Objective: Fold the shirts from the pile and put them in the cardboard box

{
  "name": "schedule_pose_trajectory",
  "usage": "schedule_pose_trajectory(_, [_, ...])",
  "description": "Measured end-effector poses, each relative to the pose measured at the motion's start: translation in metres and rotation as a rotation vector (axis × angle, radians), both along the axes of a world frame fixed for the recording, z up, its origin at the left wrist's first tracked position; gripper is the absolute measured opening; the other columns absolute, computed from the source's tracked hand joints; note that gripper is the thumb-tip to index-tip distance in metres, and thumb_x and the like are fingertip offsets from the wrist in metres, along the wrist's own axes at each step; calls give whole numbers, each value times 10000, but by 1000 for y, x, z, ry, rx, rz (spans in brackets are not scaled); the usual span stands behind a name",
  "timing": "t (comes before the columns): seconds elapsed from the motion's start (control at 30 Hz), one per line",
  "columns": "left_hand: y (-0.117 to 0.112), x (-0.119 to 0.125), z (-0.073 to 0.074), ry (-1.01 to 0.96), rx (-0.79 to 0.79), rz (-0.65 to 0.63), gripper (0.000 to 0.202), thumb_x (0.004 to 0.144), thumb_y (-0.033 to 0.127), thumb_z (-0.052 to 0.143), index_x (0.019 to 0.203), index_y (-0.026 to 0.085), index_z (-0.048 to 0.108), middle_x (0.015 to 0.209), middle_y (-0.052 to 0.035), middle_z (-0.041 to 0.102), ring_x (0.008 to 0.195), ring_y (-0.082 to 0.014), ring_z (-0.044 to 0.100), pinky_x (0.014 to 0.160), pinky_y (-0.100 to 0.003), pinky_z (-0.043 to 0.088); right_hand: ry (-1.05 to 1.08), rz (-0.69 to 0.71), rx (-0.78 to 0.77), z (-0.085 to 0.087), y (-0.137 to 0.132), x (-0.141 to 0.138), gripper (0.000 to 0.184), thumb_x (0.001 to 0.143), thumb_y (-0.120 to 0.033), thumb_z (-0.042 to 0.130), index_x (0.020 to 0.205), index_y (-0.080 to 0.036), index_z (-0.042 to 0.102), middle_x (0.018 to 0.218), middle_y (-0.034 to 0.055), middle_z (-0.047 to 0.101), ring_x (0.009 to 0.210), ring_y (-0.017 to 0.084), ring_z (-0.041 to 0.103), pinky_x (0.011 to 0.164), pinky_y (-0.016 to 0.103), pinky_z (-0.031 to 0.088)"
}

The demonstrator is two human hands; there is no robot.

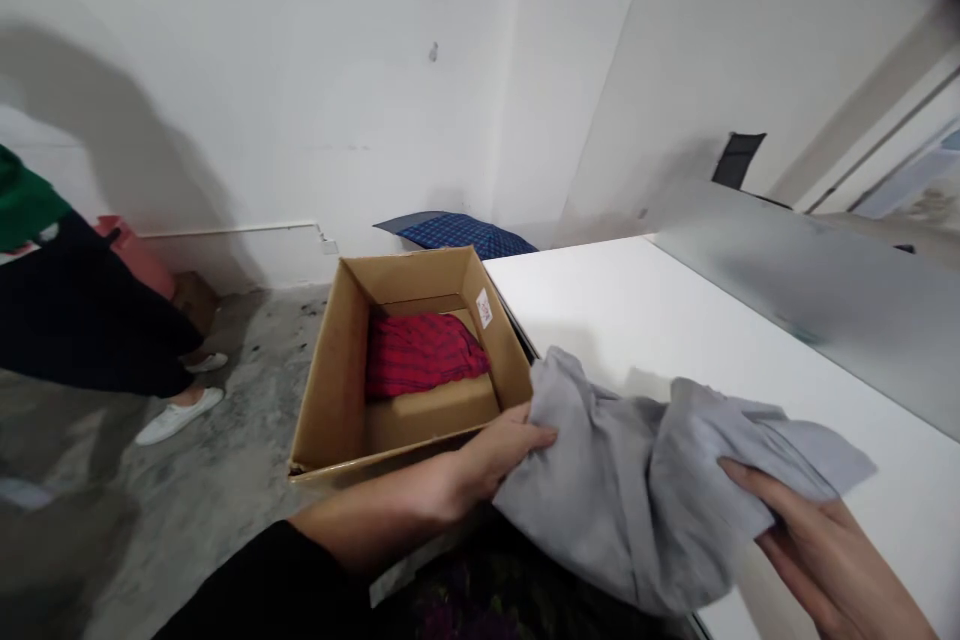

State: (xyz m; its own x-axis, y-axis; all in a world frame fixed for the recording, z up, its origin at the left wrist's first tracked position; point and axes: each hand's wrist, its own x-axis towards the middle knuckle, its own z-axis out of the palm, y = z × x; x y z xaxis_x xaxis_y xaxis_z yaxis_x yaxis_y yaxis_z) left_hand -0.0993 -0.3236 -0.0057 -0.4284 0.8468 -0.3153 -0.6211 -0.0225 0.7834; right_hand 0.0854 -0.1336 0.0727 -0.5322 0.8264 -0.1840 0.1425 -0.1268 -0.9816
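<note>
A loosely bunched piece of grey clothing (622,480) hangs between my hands at the near edge of the white table (585,300). My left hand (502,445) pinches its left end, close to the box's near right corner. At the other end, my right hand (802,530) grips the grey cloth with the thumb on top and the fingers underneath. Left of the table stands an open cardboard box (326,390). Inside it lies a red and dark checked garment (420,355).
A blue checked umbrella (472,235) shows behind the box, near the wall. A frosted divider panel (795,290) borders the table's far right side. On the left, a person in dark trousers (82,320) stands on the concrete floor beside a pink bin (139,260).
</note>
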Motion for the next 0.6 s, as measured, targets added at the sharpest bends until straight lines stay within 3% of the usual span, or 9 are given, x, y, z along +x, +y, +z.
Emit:
schedule_pose_trajectory(0.1, [-46, -47, 20, 99, -51, 179, 519, 699, 312, 745, 1183, 161, 632, 982, -88, 733, 876, -280, 692, 831, -403, 528, 110, 137, 25, 6, -8, -61, 490, 597, -231, 845, 1060, -204, 687, 1021, 108, 725, 1033, 295, 667, 805, 327, 598])
schedule_pose_trajectory(0.2, [-90, -98, 25, 252, -141, 389, 514, 735, 321, 738, 1215, 182, 620, 1083, -94, 724, 998, -288, 674, 908, -414, 518, 214, 310, -3, -8, -23, -134, 475, 620, -233, 828, 1067, -191, 673, 958, 104, 729, 1084, 307, 638, 849, 377, 568])
schedule_pose_trajectory(0.3, [-119, -150, 17, 386, -261, 532, 501, 757, 274, 716, 1241, 194, 613, 1134, -92, 713, 1073, -273, 652, 959, -412, 506, 241, 453, -107, -32, -47, -210, 458, 607, -224, 812, 1035, -162, 663, 993, 106, 727, 1062, 301, 639, 845, 396, 557])
schedule_pose_trajectory(0.47, [-140, -224, -7, 564, -385, 618, 523, 765, 287, 699, 1266, 191, 585, 1095, -87, 722, 1035, -245, 661, 957, -397, 509, 235, 522, -215, -71, -75, -314, 405, 619, -140, 724, 1016, -162, 645, 1041, 85, 719, 1005, 248, 654, 825, 353, 554])
schedule_pose_trajectory(0.53, [-145, -247, -19, 686, -479, 602, 486, 813, 302, 631, 1278, 184, 560, 1105, -90, 715, 1021, -236, 665, 929, -384, 518, 192, 566, -137, -83, -75, -338, 418, 672, -150, 690, 1083, -170, 617, 1021, 74, 717, 970, 218, 658, 795, 335, 557])
schedule_pose_trajectory(0.6, [-149, -263, -31, 863, -661, 561, 441, 830, 284, 588, 1252, 159, 554, 1114, -115, 705, 1037, -259, 660, 911, -395, 515, 4, 649, 42, -96, -71, -351, 346, 749, -197, 667, 1088, -159, 604, 898, 64, 715, 869, 189, 664, 734, 312, 555])
